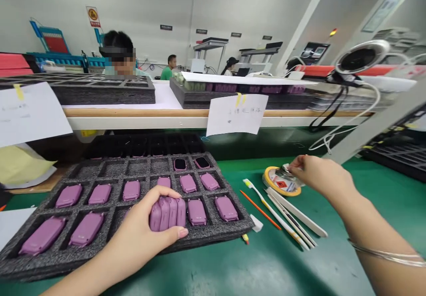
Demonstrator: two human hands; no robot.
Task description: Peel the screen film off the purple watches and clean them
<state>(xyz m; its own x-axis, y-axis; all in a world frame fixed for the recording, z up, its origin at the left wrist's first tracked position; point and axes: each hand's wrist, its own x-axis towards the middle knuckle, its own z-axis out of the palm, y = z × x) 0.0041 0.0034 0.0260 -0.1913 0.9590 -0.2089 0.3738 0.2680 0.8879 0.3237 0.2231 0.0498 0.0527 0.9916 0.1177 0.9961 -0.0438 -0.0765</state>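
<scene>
Watch cases (168,214), four: purple, rounded corners, set face to face in a row, held between thumb and fingers of your left hand (141,227), left of centre. Can (281,184), one: squat, yellow-edged, red diamond on label, top at your right hand (321,176), farther right.

Gripping four purple watch cases (168,215) in left hand (143,222) over foam tray (218,230); holding right hand (324,176) at labelled container (282,184) on worktop (246,269).

It's a workshop: shiny green table (219,269), black foam tray (244,224) of purple square watches (87,229) at left, green-shirted person (167,73) far away.
</scene>
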